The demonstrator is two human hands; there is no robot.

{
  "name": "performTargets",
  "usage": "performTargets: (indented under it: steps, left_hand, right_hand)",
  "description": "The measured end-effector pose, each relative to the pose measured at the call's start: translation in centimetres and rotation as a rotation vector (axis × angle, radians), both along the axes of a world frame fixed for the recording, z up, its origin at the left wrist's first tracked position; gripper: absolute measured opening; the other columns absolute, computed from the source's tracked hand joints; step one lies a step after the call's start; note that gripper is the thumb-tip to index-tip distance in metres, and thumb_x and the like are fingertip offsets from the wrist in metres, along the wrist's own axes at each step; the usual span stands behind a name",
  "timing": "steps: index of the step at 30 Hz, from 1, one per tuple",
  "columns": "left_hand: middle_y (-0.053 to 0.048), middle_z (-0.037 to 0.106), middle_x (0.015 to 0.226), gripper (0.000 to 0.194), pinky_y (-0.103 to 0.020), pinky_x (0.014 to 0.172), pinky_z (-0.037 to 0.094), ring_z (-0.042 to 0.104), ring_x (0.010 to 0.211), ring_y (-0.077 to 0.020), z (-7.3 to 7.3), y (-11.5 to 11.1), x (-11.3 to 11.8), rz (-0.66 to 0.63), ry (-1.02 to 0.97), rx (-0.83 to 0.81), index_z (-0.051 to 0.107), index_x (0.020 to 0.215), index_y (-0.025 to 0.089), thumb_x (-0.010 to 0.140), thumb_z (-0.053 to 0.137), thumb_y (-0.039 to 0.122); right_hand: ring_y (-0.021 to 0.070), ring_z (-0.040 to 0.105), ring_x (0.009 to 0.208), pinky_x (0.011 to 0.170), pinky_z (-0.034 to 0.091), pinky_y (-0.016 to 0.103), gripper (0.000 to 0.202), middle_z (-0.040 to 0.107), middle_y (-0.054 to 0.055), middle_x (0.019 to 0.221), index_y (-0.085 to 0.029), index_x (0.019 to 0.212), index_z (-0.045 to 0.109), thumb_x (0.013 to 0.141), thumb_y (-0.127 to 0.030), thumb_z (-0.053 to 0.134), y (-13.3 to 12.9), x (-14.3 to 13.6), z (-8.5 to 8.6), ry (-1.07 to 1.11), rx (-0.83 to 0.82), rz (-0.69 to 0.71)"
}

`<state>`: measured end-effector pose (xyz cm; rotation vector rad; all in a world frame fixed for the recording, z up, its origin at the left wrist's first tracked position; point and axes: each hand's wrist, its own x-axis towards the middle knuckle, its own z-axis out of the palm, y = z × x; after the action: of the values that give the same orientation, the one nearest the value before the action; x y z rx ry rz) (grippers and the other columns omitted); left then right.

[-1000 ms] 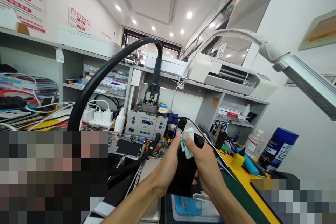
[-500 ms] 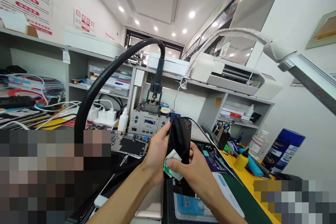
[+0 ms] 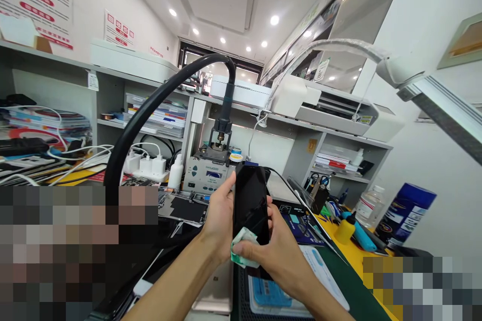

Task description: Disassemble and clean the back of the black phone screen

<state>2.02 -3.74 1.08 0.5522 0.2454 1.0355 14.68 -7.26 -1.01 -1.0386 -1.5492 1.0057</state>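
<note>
A black smartphone [image 3: 251,200] is held up in front of me, its dark glossy face toward me. My left hand [image 3: 220,213] grips its left edge, with the thumb pointing up along the side. Under the thumb of my right hand [image 3: 276,241] is a crumpled white-and-green sheet [image 3: 244,247], which lies against the phone's lower left part. The right fingers wrap behind the phone's right edge. Whether the sheet is a wipe or a wrapper I cannot tell.
Behind the phone stands a grey soldering or hot-air station [image 3: 207,175], and a thick black hose [image 3: 150,95] arches at left. A white bottle [image 3: 175,172], an opened device [image 3: 184,206], a blue spray can [image 3: 405,213] and a yellow bottle [image 3: 345,229] surround the work area.
The phone has turned so more of its front faces me, and it has shifted slightly left. My right hand and the sheet have moved a little left and down.
</note>
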Motion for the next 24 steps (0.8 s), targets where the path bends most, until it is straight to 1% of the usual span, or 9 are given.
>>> performTargets:
  steps: [3,6,9,11,14,17,19,22,24]
  left_hand:
    - [-0.016,0.078,0.086,0.062,-0.041,0.072,0.058,0.074,0.074,-0.0303,-0.2,0.3,-0.2,-0.018,-0.007,0.016,0.071,0.111,0.007,0.089,0.050,0.061]
    - [-0.017,0.078,0.086,0.063,-0.042,0.073,0.058,0.074,0.075,-0.0308,-0.2,0.5,-0.4,-0.038,-0.006,0.032,0.071,0.111,0.006,0.091,0.048,0.061]
    - [-0.016,0.078,0.087,0.061,-0.041,0.074,0.057,0.074,0.075,-0.0306,-0.3,0.7,-0.6,-0.057,-0.005,0.051,0.071,0.111,0.008,0.091,0.048,0.061]
    - [-0.015,0.079,0.087,0.059,-0.040,0.074,0.057,0.074,0.076,-0.0305,-0.5,0.9,-0.6,-0.067,-0.006,0.063,0.072,0.111,0.009,0.090,0.050,0.060]
    - [-0.015,0.079,0.086,0.056,-0.040,0.074,0.057,0.075,0.076,-0.0306,-0.9,1.3,-0.6,-0.064,-0.003,0.079,0.072,0.110,0.010,0.090,0.052,0.058]
    - [-0.015,0.079,0.086,0.055,-0.040,0.074,0.056,0.075,0.077,-0.0309,-0.9,1.4,-0.4,-0.045,0.006,0.094,0.073,0.109,0.009,0.092,0.050,0.057]
    - [-0.016,0.079,0.086,0.055,-0.040,0.074,0.056,0.075,0.078,-0.0312,-0.8,1.2,-0.3,-0.035,0.017,0.105,0.073,0.109,0.009,0.092,0.051,0.056]
    - [-0.015,0.079,0.090,0.055,-0.039,0.074,0.056,0.074,0.080,-0.0311,-0.8,0.9,-0.1,-0.021,0.037,0.113,0.072,0.112,0.010,0.091,0.054,0.056]
    - [-0.013,0.079,0.093,0.052,-0.038,0.076,0.056,0.074,0.082,-0.0301,-0.7,0.6,0.2,0.022,0.056,0.128,0.070,0.117,0.013,0.090,0.056,0.054]
  right_hand:
    - [0.0199,0.065,0.097,0.084,0.053,0.029,0.070,0.067,0.002,0.109,-0.024,0.131,0.047,0.070,-0.018,0.083,0.2,0.4,0.1,-0.008,0.004,0.042]
    - [0.0195,0.063,0.095,0.083,0.052,0.030,0.061,0.065,0.002,0.107,-0.023,0.129,0.051,0.075,-0.019,0.079,0.4,1.3,0.4,-0.035,0.009,0.082]
    - [0.0215,0.060,0.101,0.087,0.049,0.032,0.051,0.063,0.003,0.108,-0.021,0.123,0.056,0.077,-0.022,0.078,0.8,2.5,0.8,-0.068,0.038,0.143]
    - [0.0228,0.057,0.104,0.090,0.047,0.033,0.049,0.062,0.005,0.111,-0.021,0.123,0.057,0.078,-0.024,0.078,1.1,3.3,1.0,-0.098,0.046,0.203]
    - [0.0223,0.055,0.101,0.090,0.045,0.035,0.047,0.060,0.005,0.108,-0.021,0.122,0.058,0.079,-0.028,0.078,1.4,4.1,1.2,-0.124,0.033,0.273]
    - [0.0205,0.053,0.094,0.087,0.044,0.033,0.042,0.057,0.001,0.097,-0.022,0.115,0.062,0.078,-0.031,0.080,1.5,4.2,1.2,-0.144,0.046,0.241]
    - [0.0202,0.053,0.091,0.083,0.044,0.031,0.039,0.057,0.001,0.094,-0.022,0.110,0.064,0.077,-0.033,0.081,1.5,4.2,1.2,-0.161,0.063,0.176]
    - [0.0180,0.053,0.081,0.073,0.044,0.028,0.030,0.060,0.001,0.087,-0.018,0.099,0.067,0.079,-0.038,0.078,1.4,4.0,1.1,-0.169,0.053,0.086]
    - [0.0146,0.050,0.070,0.064,0.041,0.026,0.028,0.058,-0.001,0.077,-0.017,0.087,0.065,0.081,-0.042,0.076,1.4,3.9,1.1,-0.156,0.040,0.045]
